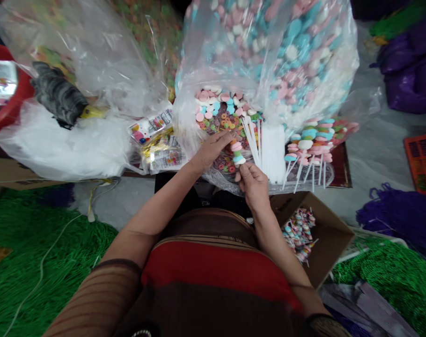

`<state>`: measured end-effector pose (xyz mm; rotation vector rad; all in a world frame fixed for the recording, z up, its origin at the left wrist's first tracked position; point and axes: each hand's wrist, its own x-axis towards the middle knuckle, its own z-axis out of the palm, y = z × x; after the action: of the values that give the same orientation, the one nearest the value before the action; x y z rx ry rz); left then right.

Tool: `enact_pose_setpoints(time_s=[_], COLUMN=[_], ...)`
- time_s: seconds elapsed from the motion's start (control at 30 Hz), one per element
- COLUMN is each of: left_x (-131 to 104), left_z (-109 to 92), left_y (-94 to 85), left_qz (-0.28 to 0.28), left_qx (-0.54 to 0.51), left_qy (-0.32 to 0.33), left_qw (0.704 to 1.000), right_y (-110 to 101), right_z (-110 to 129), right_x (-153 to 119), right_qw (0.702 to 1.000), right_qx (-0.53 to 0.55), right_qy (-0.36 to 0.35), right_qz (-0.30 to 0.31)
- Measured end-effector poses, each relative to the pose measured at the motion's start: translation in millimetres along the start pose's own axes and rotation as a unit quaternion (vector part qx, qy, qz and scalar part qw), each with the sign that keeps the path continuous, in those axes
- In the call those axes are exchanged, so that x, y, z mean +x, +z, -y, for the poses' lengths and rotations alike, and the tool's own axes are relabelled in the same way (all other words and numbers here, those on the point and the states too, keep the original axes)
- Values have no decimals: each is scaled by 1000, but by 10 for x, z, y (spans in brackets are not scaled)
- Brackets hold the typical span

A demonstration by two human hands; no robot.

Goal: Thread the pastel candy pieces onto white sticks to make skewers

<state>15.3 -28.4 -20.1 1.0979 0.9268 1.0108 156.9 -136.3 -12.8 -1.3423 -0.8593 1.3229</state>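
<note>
My right hand (253, 181) is closed, pinching the lower end of a candy skewer (237, 152) strung with orange, pink, green, white and blue pieces. At the skewer's upper end is my left hand (216, 147), fingers pressed together; what sits between its fingertips is hidden. Just beyond lie loose candy rings (227, 122) and flat pink, white and blue candies (222, 100). White sticks (272, 152) lie in a stack to the right, with a few loose ones fanned beside them. Finished-looking candy skewers (309, 142) are piled farther right.
A large clear bag of marshmallow-like candies (297, 51) stands behind, with a bag of ring candies (146, 42) to its left. Printed packets (164, 150) and a white plastic bag (65, 145) lie left. A cardboard box (330, 248) holds wrapped skewers. Green strands (40, 262) cover the floor.
</note>
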Motion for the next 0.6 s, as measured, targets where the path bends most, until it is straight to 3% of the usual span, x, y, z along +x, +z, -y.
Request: enact_pose_setpoints(time_s=[0.13, 0.47, 0.6], left_x=[-4, 61, 45], left_z=[-6, 73, 40], left_y=[12, -71, -59], left_qz=[6, -60, -49], left_qx=[-28, -49, -65], left_qy=[6, 14, 10], left_qw=[1000, 997, 997], right_y=[-13, -3, -15], right_z=[-38, -32, -49], right_x=[5, 8, 13], right_qw=[1000, 1000, 1000], right_qx=[-16, -12, -25], right_qy=[0, -9, -11], right_qz=[0, 2, 1])
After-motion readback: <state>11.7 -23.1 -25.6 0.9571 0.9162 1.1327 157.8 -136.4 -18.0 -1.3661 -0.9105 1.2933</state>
